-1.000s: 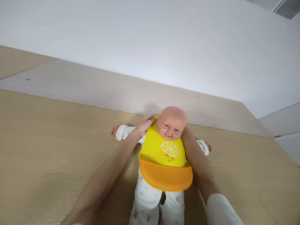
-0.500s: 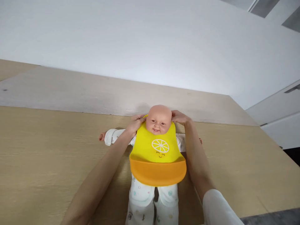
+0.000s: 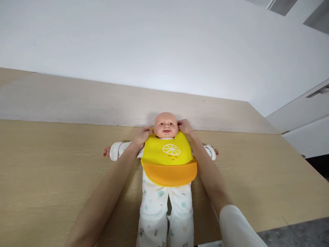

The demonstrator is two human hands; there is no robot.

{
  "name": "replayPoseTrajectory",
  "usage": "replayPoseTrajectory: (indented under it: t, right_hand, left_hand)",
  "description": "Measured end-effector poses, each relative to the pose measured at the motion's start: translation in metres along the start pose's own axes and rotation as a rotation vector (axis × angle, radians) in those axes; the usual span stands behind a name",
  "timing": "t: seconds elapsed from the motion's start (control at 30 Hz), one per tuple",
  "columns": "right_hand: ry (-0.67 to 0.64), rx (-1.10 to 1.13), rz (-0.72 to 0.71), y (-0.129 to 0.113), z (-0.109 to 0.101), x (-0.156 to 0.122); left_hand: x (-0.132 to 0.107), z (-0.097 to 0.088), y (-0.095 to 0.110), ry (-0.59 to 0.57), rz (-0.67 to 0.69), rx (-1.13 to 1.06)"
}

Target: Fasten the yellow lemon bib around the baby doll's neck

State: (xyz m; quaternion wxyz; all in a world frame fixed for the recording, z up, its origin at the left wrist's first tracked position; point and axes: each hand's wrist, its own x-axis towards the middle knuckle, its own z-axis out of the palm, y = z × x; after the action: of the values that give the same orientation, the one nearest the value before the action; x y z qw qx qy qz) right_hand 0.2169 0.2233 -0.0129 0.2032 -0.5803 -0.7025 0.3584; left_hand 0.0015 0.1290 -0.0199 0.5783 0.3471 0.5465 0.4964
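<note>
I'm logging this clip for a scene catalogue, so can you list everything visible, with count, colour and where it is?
doll: one, bare-headed, lying on its back in the middle of the table, arms spread out to the sides.
bib: one, yellow with an orange pocket and a white citrus print, on the doll's chest.
romper: one, white with small coloured prints, on the doll.
table: one, light wood, under the doll.
wall: white, behind the table.
cabinet: white, at the far right.
left hand: one, at the bib's neck edge beside the doll's head.
right hand: one, at the other side of the doll's head; white sleeve on that arm.
</note>
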Motion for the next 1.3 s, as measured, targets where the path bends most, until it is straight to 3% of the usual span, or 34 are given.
replayPoseTrajectory:
  t: [0.17, 0.37, 0.53, 0.67, 0.73, 0.9, 1.03, 1.17, 1.3]
  right_hand:
    - [0.003, -0.057, 0.037, 0.005, 0.002, 0.004]
    - [0.059, -0.079, 0.102, 0.008, 0.003, -0.001]
    - [0.043, 0.025, 0.1, 0.013, -0.011, -0.039]
    - [-0.091, 0.333, 0.1, 0.019, -0.027, -0.079]
    - [-0.106, 0.439, 0.104, 0.019, -0.031, -0.096]
    - [-0.027, 0.434, 0.042, 0.013, -0.034, -0.132]
    - [-0.177, 0.38, -0.03, 0.021, -0.043, -0.168]
    - [-0.252, 0.404, -0.084, 0.037, -0.045, -0.199]
    - [-0.13, 0.625, -0.042, 0.029, -0.031, -0.211]
  left_hand:
    - [0.008, -0.006, -0.006, -0.066, -0.034, 0.112]
    - [0.015, -0.01, -0.008, 0.013, 0.041, 0.222]
    - [0.008, -0.013, -0.006, 0.087, 0.101, 0.26]
    - [-0.007, -0.017, -0.003, 0.145, 0.108, 0.341]
    - [-0.015, -0.018, 0.0, 0.125, 0.154, 0.35]
    - [-0.057, -0.017, 0.008, 0.15, 0.31, 0.428]
    - [-0.11, -0.02, 0.008, 0.12, 0.395, 0.523]
    - [-0.148, -0.023, 0.002, 0.017, 0.294, 0.377]
    - [-0.153, -0.022, 0.002, 0.007, 0.194, 0.074]
